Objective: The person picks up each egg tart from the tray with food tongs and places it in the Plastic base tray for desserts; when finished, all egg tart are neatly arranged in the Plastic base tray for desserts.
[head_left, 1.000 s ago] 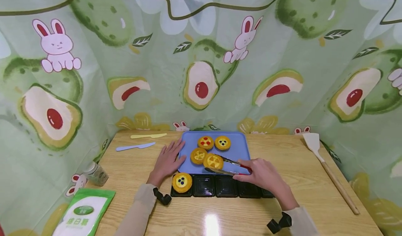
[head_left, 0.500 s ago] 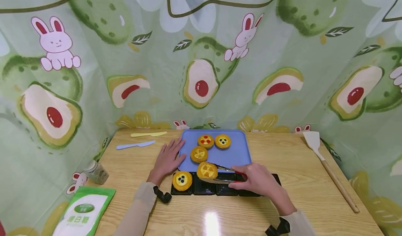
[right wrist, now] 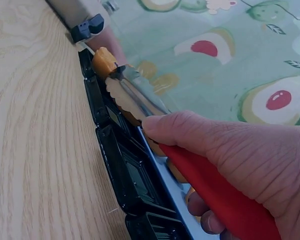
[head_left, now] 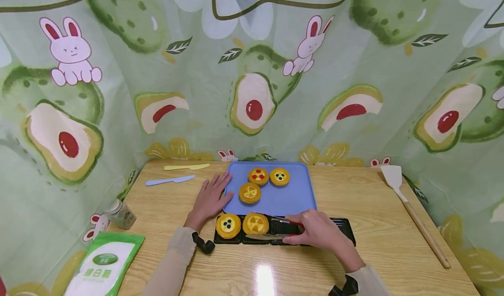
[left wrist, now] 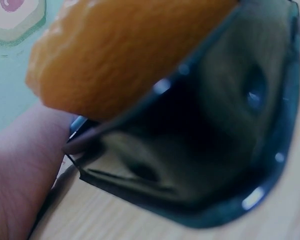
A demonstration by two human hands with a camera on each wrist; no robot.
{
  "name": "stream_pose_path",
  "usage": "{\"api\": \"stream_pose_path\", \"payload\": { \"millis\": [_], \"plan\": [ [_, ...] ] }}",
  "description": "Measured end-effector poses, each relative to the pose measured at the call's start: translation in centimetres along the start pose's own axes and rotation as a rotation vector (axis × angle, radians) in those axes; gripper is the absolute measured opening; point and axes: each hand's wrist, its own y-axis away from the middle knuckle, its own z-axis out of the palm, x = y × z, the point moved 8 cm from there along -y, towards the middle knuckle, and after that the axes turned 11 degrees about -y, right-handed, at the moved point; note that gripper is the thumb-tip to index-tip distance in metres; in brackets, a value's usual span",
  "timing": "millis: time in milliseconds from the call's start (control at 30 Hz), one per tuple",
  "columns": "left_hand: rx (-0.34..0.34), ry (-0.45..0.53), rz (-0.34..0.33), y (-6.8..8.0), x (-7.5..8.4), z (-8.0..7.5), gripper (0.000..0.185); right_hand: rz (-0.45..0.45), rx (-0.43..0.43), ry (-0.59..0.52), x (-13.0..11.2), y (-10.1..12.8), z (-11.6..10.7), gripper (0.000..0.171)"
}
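Observation:
My right hand (head_left: 316,229) grips a pair of red-handled tongs (right wrist: 215,192), whose metal arms reach left around an egg tart (head_left: 256,224) with wedge-shaped topping. That tart is at the second compartment of the black tray (head_left: 343,228). In the first compartment sits a tart with blue dots (head_left: 228,226); its orange side (left wrist: 115,55) fills much of the left wrist view. My left hand (head_left: 210,197) lies with straight fingers at the left edge of the blue tray (head_left: 291,200). Three more tarts stay on the blue tray, one with red dots (head_left: 258,176).
A yellow knife (head_left: 185,167) and a blue knife (head_left: 169,180) lie at the back left. Nearer stand a spice jar (head_left: 121,214) and a green-white bag (head_left: 104,263). A wooden-handled spatula (head_left: 417,221) lies along the right side. A patterned curtain (head_left: 197,68) rises behind the table.
My right hand with the tongs has carried the wedge-topped tart off the blue tray, toward me and left, down to the black tray's second compartment. My left hand has stayed put.

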Motion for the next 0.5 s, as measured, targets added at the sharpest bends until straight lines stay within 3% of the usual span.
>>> {"api": "stream_pose_path", "payload": {
  "millis": [500],
  "plan": [
    [-0.013,-0.001,-0.012,-0.01,0.12,-0.07,0.068,0.023,-0.029,-0.057,0.36,-0.03,0.50,0.046]
  ]
}}
